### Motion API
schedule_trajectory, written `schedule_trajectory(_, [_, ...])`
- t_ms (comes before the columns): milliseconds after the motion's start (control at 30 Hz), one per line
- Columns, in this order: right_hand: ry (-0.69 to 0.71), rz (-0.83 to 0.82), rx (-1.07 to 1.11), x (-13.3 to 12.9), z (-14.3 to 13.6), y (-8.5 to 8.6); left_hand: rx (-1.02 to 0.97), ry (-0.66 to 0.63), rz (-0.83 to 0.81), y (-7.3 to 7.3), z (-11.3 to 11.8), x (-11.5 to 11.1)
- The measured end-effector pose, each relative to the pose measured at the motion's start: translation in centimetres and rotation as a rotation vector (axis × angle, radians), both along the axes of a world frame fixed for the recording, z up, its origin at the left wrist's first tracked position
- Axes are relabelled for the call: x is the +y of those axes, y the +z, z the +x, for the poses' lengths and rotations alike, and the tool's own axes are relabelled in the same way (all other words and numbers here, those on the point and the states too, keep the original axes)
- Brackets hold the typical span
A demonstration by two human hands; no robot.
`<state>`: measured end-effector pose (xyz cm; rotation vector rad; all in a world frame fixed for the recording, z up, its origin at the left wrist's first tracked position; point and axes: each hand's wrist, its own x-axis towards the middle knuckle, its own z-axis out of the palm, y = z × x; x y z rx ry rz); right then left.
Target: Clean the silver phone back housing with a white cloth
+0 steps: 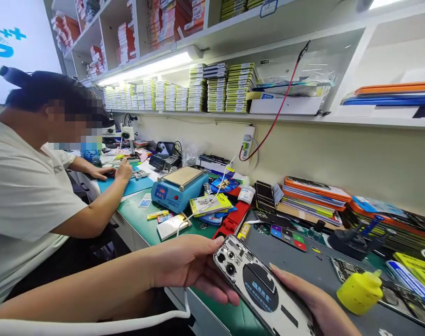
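Observation:
Both my hands hold an opened phone back housing [265, 287], white inside with camera cut-outs at its upper left end and a dark round coil in the middle. My left hand [187, 266] grips its upper left end, thumb on the edge by the cameras. My right hand [317, 305] supports the lower right part from beneath, one finger lying along its edge. The housing hangs tilted over the near edge of the dark grey work mat [303, 266].
A yellow squeeze bottle [360, 291] stands on the mat at right, beside phone frames [401, 298]. A blue heating plate [179, 186], red tool [231, 221], stacked screens [314, 196] and a red cable [275, 116] lie behind. A co-worker [33, 196] sits at left.

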<state>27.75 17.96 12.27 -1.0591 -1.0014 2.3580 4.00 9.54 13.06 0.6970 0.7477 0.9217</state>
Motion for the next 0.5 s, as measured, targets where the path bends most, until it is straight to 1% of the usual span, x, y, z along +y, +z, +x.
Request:
schedule_trajectory(67, [0.037, -0.020, -0.011, 0.3, -1.8, 1.1, -0.014, 0.114, 0.042, 0.1, -0.6, -0.9])
schedule_trajectory(100, [0.061, -0.005, 0.001, 0.5, -2.6, 1.5, -0.021, 0.178, 0.062, 0.1, -0.9, -1.3])
schedule_trajectory(167, [0.114, 0.086, 0.063, 1.0, -4.0, 2.2, -0.028, 0.303, 0.100, 0.2, -1.8, -2.1])
schedule_trajectory(233, [0.153, 0.180, 0.122, 1.4, -4.8, 2.6, -0.029, 0.425, 0.128, 0.4, -2.9, -2.8])
schedule_trajectory(300, [0.161, 0.221, 0.145, 1.8, -5.1, 2.5, -0.029, 0.545, 0.148, 0.8, -4.4, -3.2])
schedule_trajectory(367, [0.143, 0.229, 0.131, 1.9, -5.1, 2.1, -0.028, 0.665, 0.170, 1.2, -6.1, -3.4])
schedule_trajectory(500, [0.056, 0.210, 0.084, 2.0, -4.3, 0.6, -0.006, 0.873, 0.243, 2.2, -9.7, -2.7])
